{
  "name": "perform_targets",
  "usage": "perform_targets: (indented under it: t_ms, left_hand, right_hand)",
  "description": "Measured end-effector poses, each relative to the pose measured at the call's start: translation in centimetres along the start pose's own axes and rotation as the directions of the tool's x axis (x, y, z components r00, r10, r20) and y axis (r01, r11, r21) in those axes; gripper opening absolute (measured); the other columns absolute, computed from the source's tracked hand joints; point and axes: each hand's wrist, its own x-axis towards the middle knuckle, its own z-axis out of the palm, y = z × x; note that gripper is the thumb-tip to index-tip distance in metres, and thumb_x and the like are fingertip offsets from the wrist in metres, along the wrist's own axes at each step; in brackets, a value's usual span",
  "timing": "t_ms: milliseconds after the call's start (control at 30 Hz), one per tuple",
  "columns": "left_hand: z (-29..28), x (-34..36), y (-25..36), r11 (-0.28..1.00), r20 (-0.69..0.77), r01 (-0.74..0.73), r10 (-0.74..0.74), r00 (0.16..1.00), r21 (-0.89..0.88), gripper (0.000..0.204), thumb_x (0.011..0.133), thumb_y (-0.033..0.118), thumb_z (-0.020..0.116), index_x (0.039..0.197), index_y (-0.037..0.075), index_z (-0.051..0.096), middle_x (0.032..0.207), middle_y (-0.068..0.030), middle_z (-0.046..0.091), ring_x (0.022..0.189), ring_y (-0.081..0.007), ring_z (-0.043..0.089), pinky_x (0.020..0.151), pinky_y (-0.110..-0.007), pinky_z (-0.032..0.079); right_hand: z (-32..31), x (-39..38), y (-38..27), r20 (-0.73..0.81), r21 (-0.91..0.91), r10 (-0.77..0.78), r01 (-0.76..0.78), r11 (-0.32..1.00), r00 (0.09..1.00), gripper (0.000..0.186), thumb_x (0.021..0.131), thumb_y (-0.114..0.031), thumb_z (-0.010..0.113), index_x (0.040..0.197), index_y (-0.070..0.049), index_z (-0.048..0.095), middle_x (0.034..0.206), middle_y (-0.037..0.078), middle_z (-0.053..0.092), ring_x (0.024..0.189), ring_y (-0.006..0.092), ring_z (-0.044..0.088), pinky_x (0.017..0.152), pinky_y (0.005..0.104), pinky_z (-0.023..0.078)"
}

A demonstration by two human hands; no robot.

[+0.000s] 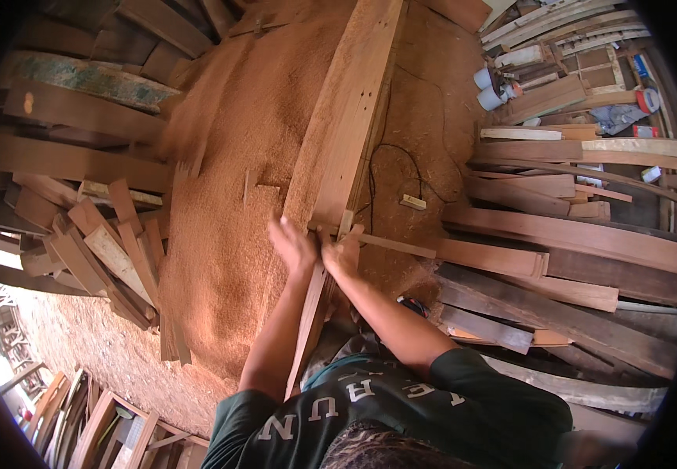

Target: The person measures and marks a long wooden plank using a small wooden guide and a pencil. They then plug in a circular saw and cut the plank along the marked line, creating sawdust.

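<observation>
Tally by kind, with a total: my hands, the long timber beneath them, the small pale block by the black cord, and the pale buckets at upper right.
Left hand and right hand: 2
Long timber: 1
Small pale block: 1
Pale buckets: 2
Total: 6

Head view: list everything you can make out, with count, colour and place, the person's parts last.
Wooden beam: one, brown, lengthwise through centre
Thin wooden stick: one, brown, across the beam
Sawdust: heaped, orange-brown, left of the beam
Extension socket: one, cream, right of the beam
Cable: count unclear, black, near the socket
Loose boards: many, brown and grey, left and right
Tubs: two, whitish, upper right
Crumpled plastic: one piece, grey, upper right
Shirt: one, dark green, bottom
Left hand: one, bare, at the beam's left edge
Right hand: one, bare, on the stick
</observation>
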Motion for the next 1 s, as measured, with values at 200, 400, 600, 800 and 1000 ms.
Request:
perform_targets:
  t_ms: [200,400,600,800,1000]
  left_hand:
    - [4.7,0.4,1.2,0.801,0.193,-0.219,0.131,0.972,0.558,0.048,0.108,0.039,0.037,0.127,0.006,0.067,0.121,-0.019,0.07,0.122,-0.0368,0.06,0.111,-0.052,0.037]
    - [4.9,0.6,1.6,0.782,0.19,-0.248,0.168,0.967,0.571,0.043,0.105,0.036,0.042,0.107,0.007,0.073,0.108,-0.0185,0.073,0.11,-0.038,0.064,0.104,-0.052,0.041]
    - [4.8,1.2,1.9,0.797,0.187,-0.234,0.154,0.97,0.558,0.042,0.105,0.036,0.043,0.108,0.007,0.073,0.107,-0.0191,0.072,0.107,-0.0396,0.064,0.101,-0.053,0.043]
    - [5.2,1.3,1.3,0.781,0.191,-0.267,0.191,0.963,0.565,0.042,0.105,0.035,0.043,0.108,0.005,0.071,0.104,-0.0193,0.072,0.102,-0.04,0.064,0.094,-0.053,0.046]
    - [4.8,1.4,2.4,0.765,0.235,-0.287,0.181,0.955,0.577,0.041,0.103,0.033,0.045,0.114,0.004,0.07,0.105,-0.0203,0.07,0.101,-0.0401,0.063,0.095,-0.052,0.045]
  right_hand:
    - [-4.1,19.8,-10.5,-0.029,-0.066,0.137,-0.138,0.988,0.99,0.105,0.09,-0.047,0.076,0.157,0.007,0.014,0.152,0.035,0.043,0.138,0.0442,0.05,0.118,0.0477,0.04]
    - [-7.3,34.4,-16.1,0.012,0.07,0.088,-0.089,0.994,0.996,0.114,0.087,-0.039,0.082,0.157,0.009,0.006,0.152,0.036,0.041,0.138,0.0419,0.051,0.112,0.0443,0.045]
    - [-5.1,26.4,-14.6,-0.046,-0.046,0.102,-0.104,0.993,0.994,0.108,0.093,-0.045,0.073,0.161,0.005,0.007,0.163,0.03,0.031,0.149,0.0435,0.036,0.122,0.0512,0.032]
    - [-3.0,16.4,-7.0,0.035,0.059,0.03,-0.032,0.998,0.999,0.092,0.089,-0.05,0.077,0.144,0.006,0.03,0.118,0.027,0.066,0.108,0.0378,0.067,0.096,0.0472,0.051]
    - [-6.1,37.7,-15.5,-0.181,-0.08,0.05,-0.065,0.995,0.982,0.105,0.084,-0.047,0.082,0.152,0.008,0.025,0.146,0.034,0.049,0.135,0.0431,0.053,0.114,0.0458,0.042]
